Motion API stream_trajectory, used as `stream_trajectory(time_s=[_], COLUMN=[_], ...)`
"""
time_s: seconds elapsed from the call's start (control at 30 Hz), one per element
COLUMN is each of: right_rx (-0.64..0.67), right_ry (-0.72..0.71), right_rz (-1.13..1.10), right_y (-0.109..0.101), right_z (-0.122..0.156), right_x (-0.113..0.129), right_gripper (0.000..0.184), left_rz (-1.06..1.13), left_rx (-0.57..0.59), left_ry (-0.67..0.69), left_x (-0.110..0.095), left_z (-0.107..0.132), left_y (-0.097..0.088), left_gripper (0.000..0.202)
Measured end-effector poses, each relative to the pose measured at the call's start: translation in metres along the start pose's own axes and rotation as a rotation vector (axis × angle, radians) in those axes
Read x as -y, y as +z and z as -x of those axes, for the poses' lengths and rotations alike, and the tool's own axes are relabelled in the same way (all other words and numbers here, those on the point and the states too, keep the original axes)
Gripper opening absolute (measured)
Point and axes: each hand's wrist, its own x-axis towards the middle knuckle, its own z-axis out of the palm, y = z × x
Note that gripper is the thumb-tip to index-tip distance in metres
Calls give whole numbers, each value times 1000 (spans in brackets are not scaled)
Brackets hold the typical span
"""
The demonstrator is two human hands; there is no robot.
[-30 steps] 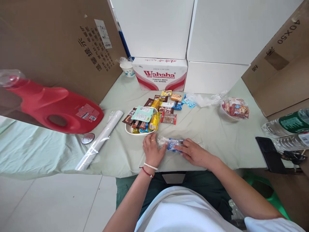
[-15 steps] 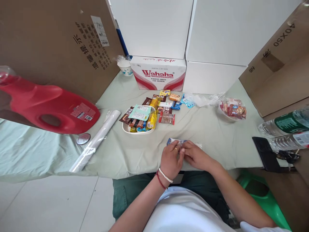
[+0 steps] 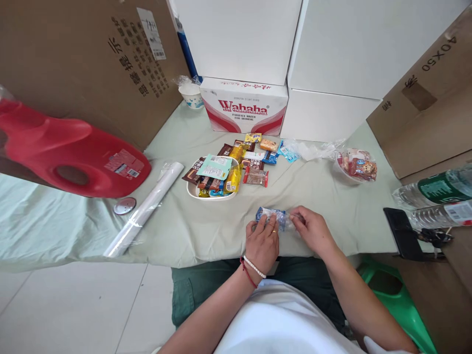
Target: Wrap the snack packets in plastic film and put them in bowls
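A small blue and white snack packet lies near the front of the table, with clear plastic film around it. Across the packet rests my left hand, its fingers apart and stretched over the near side, pressing down. My right hand is closed in a pinch on the film at the packet's right end. Beyond the hands, a white oval bowl is heaped with wrapped snacks. Several more snacks lie beside the bowl, including a red and clear packet.
A roll of plastic film lies at left, near a round badge and a red jug. A wrapped bowl of snacks, plastic bottles and a black phone are at right. Behind stands a Wahaha carton.
My right hand has drawn away to the right, pulling the film's end. My left hand has flattened over the packet, more of which now shows. The view has shifted slightly.
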Motion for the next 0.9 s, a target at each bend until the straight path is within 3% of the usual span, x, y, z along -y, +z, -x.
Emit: stream_trajectory(time_s=[0.1,0.23,0.3,0.4,0.47,0.53,0.63,0.77,0.83,0.9], right_rx=[22,168,185,90,15,-19,-26,-11,-56,-131], right_ry=[-44,-48,-70,-164,-227,-244,-198,-146,-127,-98], right_rz=[42,230,266,292,324,364,392,341,222,55], right_y=[12,44,57,69,75,81,87,75,50,7], right_z=[-21,-44,-46,-37,-28,-21,-19,-19,-22,-32], right_x=[35,67,71,67,63,61,62,60,48,26], right_gripper=[12,17,19,16,28,42,44,29,28,31], left_rz=[15,160,276,374,375,317,218,187,179,166], left_rx=[39,61,7,-118,-188,-254,-310,-266,-238,-231], left_ry=[31,88,131,171,182,159,81,36,47,67], left_x=[3,12,21,41,58,74,94,103,103,102], left_z=[1,11,21,38,44,45,36,27,27,29], left_y=[3,-2,-11,-28,-34,-34,-23,-8,-5,-4], left_gripper=[36,44,49,49,43,36,26,20,20,21])
